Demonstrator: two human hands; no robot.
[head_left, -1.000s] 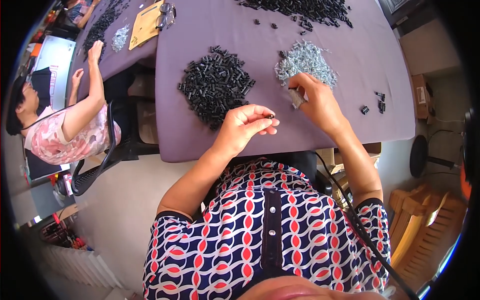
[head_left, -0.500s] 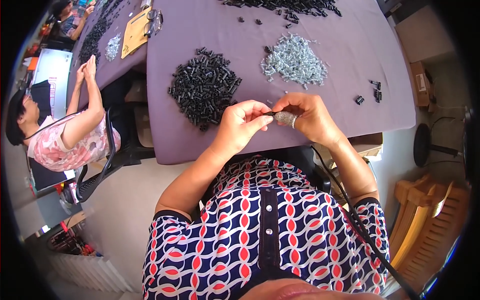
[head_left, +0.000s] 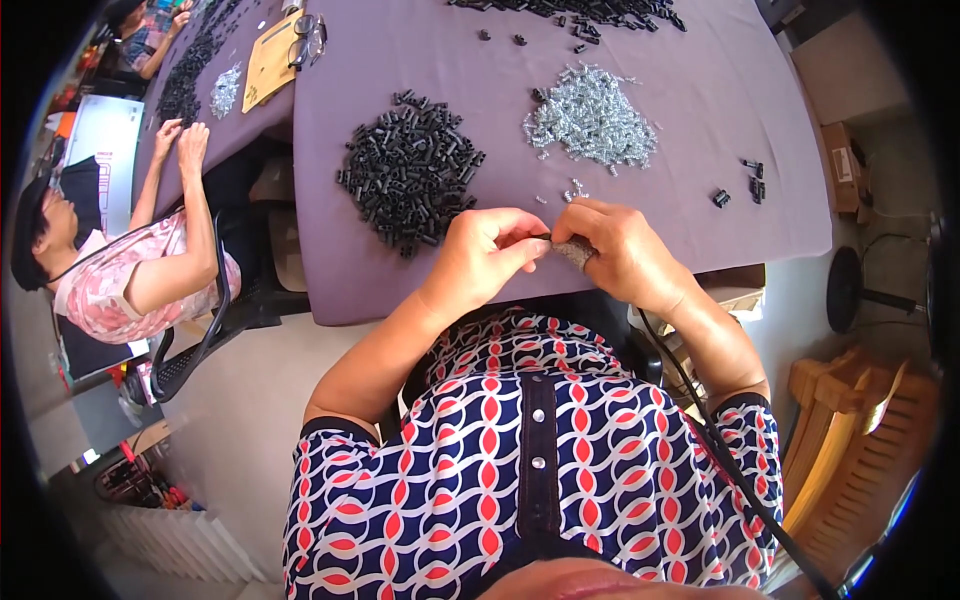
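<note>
My left hand (head_left: 482, 252) pinches a small black plastic part (head_left: 544, 237) between thumb and fingertips, close to the table's front edge. From the other side, my right hand (head_left: 632, 256) closes its thumb and forefinger at the end of that part. A silvery-grey wrap (head_left: 574, 254) covers my right thumb. Whether a spring sits between the right fingertips is hidden. Just beyond the right fingers lie a few loose metal springs (head_left: 575, 190). A heap of short black tubular parts (head_left: 408, 178) is left of my hands, and a heap of small silver springs (head_left: 592, 118) lies beyond them.
More black parts (head_left: 590, 14) are piled at the far edge of the purple-grey tablecloth (head_left: 700, 100). Several black pieces (head_left: 755, 182) sit at the right. Eyeglasses (head_left: 308, 42) and a yellow envelope (head_left: 270, 62) lie far left. A co-worker (head_left: 140, 260) sits left.
My right hand has turned, its thumb now lower and tucked under the fingers. Loose springs now show beyond it. The co-worker's hands have come apart.
</note>
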